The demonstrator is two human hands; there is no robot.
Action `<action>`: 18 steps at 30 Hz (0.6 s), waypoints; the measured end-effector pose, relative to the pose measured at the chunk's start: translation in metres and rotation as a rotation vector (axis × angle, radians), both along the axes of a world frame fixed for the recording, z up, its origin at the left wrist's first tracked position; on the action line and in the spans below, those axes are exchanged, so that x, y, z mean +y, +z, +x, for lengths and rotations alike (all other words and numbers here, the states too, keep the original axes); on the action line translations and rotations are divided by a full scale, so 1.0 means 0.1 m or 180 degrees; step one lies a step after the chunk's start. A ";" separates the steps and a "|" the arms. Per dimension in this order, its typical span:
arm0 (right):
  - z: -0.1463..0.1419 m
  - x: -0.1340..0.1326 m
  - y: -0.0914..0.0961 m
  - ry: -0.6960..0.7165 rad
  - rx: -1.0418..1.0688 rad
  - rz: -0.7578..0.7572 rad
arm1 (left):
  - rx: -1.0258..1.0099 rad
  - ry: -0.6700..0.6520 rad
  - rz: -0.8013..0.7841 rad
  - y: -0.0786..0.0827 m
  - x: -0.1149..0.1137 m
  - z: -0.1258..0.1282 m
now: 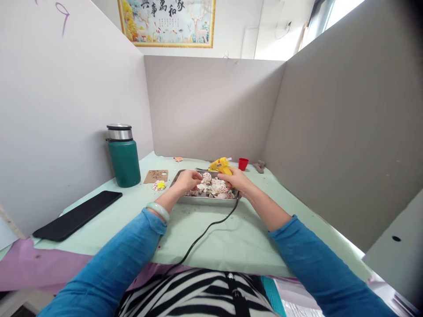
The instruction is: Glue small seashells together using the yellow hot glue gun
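A yellow hot glue gun (220, 165) is gripped by its handle in my right hand (238, 180), its nozzle pointing left above the tray. My left hand (189, 179) is over the tray's left part with thumb and fingers pinched together; whatever they hold, if anything, is too small to make out. Beneath both hands sits a metal tray (208, 201) filled with pale, speckled shell-like pieces (218, 187). A round dotted piece (206, 176) shows between my hands. From the glue gun a black cord (211, 225) runs down across the table to its front edge.
Left of the tray lie a flower-shaped piece with a yellow centre (160, 185) and a brown card (156, 176). A green bottle (124, 156) and a black flat case (79, 215) stand farther left. Behind are a red cup (243, 164) and grey partitions (214, 105).
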State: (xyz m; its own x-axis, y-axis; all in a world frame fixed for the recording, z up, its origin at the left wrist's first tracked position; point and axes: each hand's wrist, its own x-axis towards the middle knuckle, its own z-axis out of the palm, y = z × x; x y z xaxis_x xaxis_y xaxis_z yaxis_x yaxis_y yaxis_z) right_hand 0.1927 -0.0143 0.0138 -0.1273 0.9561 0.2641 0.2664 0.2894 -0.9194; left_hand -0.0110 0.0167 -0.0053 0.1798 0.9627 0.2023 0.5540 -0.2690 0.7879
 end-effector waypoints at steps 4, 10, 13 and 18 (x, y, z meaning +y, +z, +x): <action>-0.02 0.02 -0.03 0.0009 0.0025 0.0030 | 0.0528 -0.0310 -0.0024 0.02 0.00 0.00; -0.02 0.04 -0.05 0.0047 0.0039 0.0043 | 0.1767 -0.0280 0.0405 0.16 -0.02 0.11; -0.03 0.03 -0.04 0.0060 0.0030 0.0049 | 0.2394 -0.0215 0.0441 0.22 -0.04 0.22; -0.05 -0.02 -0.01 0.0015 0.0010 0.0062 | 0.2750 -0.0266 0.0258 0.20 -0.03 0.29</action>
